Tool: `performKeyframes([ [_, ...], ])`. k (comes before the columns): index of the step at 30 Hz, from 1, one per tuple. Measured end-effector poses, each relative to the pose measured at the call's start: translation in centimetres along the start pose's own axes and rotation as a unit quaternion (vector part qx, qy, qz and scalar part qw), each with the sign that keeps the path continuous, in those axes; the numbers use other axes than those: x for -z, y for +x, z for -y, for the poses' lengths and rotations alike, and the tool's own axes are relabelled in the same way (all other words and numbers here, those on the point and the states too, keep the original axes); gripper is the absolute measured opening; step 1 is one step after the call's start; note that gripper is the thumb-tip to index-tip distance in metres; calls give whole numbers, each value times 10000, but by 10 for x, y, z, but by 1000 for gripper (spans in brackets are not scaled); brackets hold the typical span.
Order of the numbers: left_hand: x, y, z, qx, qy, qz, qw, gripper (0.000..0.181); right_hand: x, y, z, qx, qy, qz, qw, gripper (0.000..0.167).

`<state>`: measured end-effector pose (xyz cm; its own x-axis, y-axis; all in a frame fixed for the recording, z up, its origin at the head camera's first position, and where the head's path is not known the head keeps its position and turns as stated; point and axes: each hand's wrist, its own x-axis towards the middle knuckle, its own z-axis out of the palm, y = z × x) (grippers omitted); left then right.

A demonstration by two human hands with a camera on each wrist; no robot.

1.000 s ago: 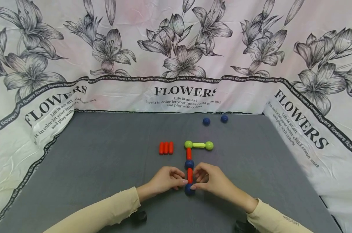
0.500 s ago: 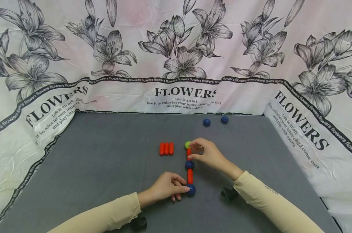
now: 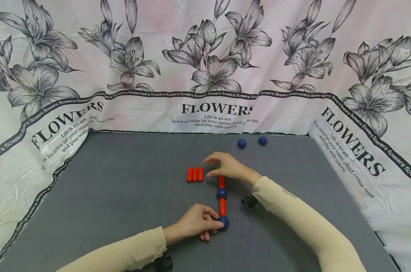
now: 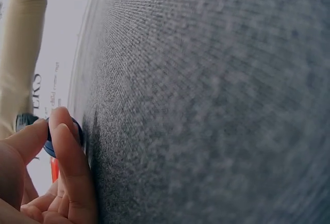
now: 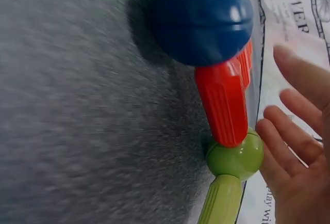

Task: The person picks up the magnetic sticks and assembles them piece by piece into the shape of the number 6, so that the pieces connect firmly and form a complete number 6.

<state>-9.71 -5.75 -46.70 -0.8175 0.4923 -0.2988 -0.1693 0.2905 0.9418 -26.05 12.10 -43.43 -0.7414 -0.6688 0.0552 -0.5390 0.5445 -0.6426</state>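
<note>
"Where do we find the left hand?"

"At the near end of the line of joined pieces. Its thumb and fingers pinch the near blue ball, which we also see between them in the left wrist view."

"And the right hand?"

"Farther out, over the far end of the line. Thumb and fingers stand well apart, loosely bent, with nothing in their grasp — from the head view, that gap faces the three red rods."

"Do its fingers touch the green ball?"

"We cannot tell; in the right wrist view they appear just beside it."

"How does the line run?"

"Away from us: near blue ball, lower red rod, middle blue ball, upper red rod, then the green ball. A green rod leads off from that — hidden by the hand in the head view."

"What lies around it?"

"The three red rods lie side by side, left of the line and near the right fingertips. A loose blue ball and a second loose ball rest near the far edge of the grey table, before the flowered cloth."
</note>
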Motion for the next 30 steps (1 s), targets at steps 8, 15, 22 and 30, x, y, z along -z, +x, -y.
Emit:
performKeyframes([
  [8, -1, 1, 1, 3, -119, 67, 9999, 28, -7, 18, -2, -159, -3, 429, 9990, 52],
  [15, -1, 1, 0, 78, -202, 109, 9997, 27, -12, 27, -5, -90, -107, 598, 9981, 45],
  [22, 0, 1, -2, 97, -224, 112, 9996, 29, -12, 32, -4, 26, -359, 648, 9973, 41],
  [30, 0, 0, -4, 130, -259, 83, 9995, 28, -10, 36, -3, 270, -612, 826, 9943, 36],
])
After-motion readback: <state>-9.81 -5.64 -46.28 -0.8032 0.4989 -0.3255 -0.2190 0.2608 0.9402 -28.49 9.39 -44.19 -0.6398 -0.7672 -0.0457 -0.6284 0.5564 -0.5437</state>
